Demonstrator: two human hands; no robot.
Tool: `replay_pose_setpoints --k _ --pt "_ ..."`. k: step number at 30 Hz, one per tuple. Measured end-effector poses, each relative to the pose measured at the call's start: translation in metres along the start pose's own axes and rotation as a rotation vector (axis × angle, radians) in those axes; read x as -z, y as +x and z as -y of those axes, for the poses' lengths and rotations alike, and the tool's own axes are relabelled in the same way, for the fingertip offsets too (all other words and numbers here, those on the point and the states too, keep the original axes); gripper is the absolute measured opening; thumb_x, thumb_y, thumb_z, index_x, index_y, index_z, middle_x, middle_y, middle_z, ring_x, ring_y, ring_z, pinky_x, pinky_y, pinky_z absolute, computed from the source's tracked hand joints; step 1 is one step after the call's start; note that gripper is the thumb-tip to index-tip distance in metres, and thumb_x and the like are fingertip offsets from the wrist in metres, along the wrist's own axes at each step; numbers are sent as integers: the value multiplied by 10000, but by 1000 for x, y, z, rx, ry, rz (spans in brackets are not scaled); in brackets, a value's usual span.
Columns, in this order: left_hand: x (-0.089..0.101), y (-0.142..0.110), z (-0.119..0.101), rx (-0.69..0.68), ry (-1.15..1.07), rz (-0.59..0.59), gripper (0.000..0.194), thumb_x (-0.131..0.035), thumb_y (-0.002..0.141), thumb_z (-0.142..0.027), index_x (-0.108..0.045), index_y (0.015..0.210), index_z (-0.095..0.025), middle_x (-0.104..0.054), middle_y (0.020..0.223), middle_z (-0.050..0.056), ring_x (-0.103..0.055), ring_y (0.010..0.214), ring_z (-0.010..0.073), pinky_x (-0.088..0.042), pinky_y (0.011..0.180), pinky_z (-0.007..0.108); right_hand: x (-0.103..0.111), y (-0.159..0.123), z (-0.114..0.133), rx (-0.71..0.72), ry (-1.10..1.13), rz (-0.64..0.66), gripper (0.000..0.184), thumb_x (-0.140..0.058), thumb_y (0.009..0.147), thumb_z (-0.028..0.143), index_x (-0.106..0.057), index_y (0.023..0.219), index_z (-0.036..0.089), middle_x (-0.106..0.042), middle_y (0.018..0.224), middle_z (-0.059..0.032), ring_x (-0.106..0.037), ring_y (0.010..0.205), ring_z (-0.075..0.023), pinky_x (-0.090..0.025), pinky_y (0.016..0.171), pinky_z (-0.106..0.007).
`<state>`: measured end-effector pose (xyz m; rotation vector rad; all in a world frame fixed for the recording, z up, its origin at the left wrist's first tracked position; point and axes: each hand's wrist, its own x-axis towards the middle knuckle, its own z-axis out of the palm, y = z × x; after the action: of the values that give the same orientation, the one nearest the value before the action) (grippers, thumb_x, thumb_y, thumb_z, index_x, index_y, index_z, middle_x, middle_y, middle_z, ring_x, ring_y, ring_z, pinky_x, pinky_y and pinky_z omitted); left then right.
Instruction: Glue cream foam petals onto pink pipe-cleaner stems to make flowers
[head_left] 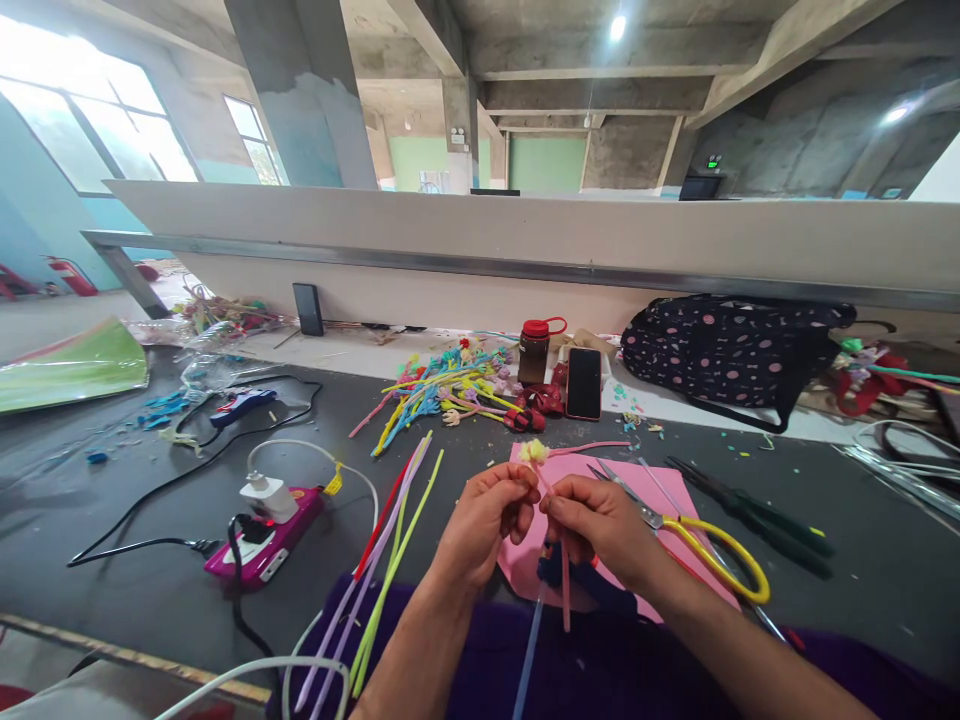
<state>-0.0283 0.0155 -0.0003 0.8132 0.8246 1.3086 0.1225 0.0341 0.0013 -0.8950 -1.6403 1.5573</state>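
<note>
A pink pipe cleaner (pixel 566 600) with a fluffy pale yellow tuft (pixel 534 452) at its top is held upright between my hands. My left hand (pixel 487 515) is closed in a pinch at the stem just below the tuft. Closed on the same stem, slightly lower, is my right hand (pixel 600 520). The stem's lower end hangs beneath my fingers. Under my hands lies a pink sheet (pixel 622 465). A dark blue tool (pixel 600 588) with a translucent stick is partly hidden there. Yellow-handled scissors (pixel 701 540) rest beside my right hand.
Loose pipe cleaners (pixel 390 560) lie left of my arms, near a magenta power strip (pixel 281 540) with cables. Green-handled pliers (pixel 757 515) lie right. Behind are a coloured pipe-cleaner pile (pixel 442 385), a red-lidded bottle (pixel 533 355), a phone (pixel 583 384) and a patterned bag (pixel 727 350).
</note>
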Motion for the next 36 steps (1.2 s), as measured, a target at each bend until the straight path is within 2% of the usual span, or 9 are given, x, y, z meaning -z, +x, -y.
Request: replay_pose_setpoints --k 7,10,14,16,18,23,28,36 --pt "0 0 1 -10 87 -40 157 -644 704 -274 -645 734 -120 -618 637 9 -406 371 24 -265 351 158 6 -2 -1 242 -340 -86 227 -507 864 348 -624 745 194 -605 621 9 -544 483 -101 -406 468 -210" --pt "1 0 1 -21 73 -39 180 -670 697 -294 -651 752 -123 -625 645 14 -415 385 27 -274 361 159 8 -2 0 327 -459 -119 191 -496 875 308 -633 788 207 -626 645 2 -562 515 -116 -414 512 -226" --pt "2 0 3 -33 96 -37 195 -686 692 -302 -636 688 -113 -558 532 -14 -395 371 25 -264 368 157 9 -3 0 448 -596 -160 170 -495 875 261 -627 784 206 -631 671 -7 -568 586 -132 -404 569 -234" --pt "2 0 4 -32 111 -41 193 -697 679 -296 -634 689 -114 -565 554 -13 -394 368 20 -259 367 158 9 -3 1 481 -648 -175 168 -495 875 251 -622 776 200 -625 673 -10 -555 592 -131 -391 571 -233" --pt "2 0 4 -23 113 -45 182 -708 661 -280 -640 716 -121 -573 580 -15 -400 371 17 -256 368 157 10 -3 1 488 -674 -183 163 -492 877 243 -617 785 194 -614 669 -10 -543 583 -127 -381 562 -231" --pt "1 0 4 -14 104 -49 139 -694 653 -237 -613 662 -124 -500 480 -47 -380 360 18 -250 370 152 11 -3 1 506 -697 -187 165 -486 877 237 -604 769 198 -594 649 -5 -537 572 -131 -374 559 -239" --pt "-1 -1 2 14 43 -25 119 -652 682 -228 -610 694 -117 -579 602 -7 -401 361 14 -252 357 155 12 -2 3 495 -709 -191 164 -485 878 248 -605 776 202 -590 639 -4 -539 564 -134 -373 553 -247" --pt "-3 -1 1 -12 -2 -33 127 -616 672 -209 -578 778 -152 -582 692 -15 -438 389 27 -288 349 153 16 -1 3 385 -602 -181 182 -493 870 292 -618 769 207 -591 613 2 -539 502 -127 -389 508 -245"
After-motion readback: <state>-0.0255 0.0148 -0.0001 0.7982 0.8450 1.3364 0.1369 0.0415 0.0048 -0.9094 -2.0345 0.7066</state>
